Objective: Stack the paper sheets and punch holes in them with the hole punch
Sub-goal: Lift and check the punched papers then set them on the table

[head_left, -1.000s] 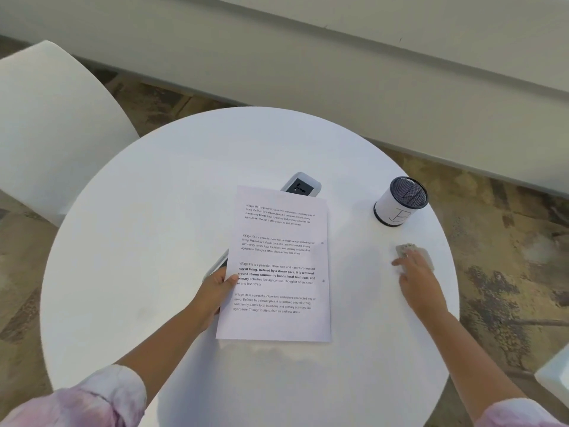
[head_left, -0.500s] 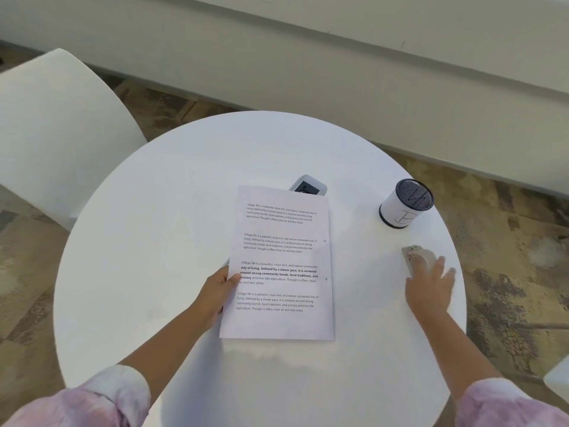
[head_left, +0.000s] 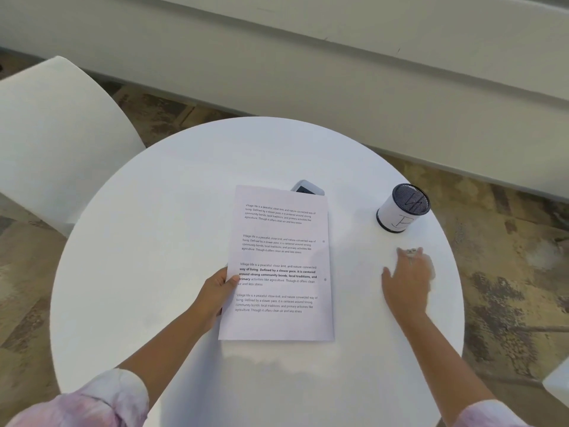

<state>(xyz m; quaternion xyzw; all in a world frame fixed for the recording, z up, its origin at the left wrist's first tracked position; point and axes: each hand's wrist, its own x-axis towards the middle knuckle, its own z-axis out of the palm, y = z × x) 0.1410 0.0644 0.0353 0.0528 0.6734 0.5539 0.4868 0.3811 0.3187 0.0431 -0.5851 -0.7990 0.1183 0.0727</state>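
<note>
Head view: left hand (head_left: 217,291) is pinching the paper sheets (head_left: 278,263) at frame centre; right hand (head_left: 406,282) is lying spread over a blurred hole punch (head_left: 412,251) at right, grip unclear.

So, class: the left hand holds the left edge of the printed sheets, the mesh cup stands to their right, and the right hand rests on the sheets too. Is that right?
Not quite. The right hand is off the printed sheets, on the table near the mesh cup. The head view shows it. The left hand does hold the left edge.
</note>
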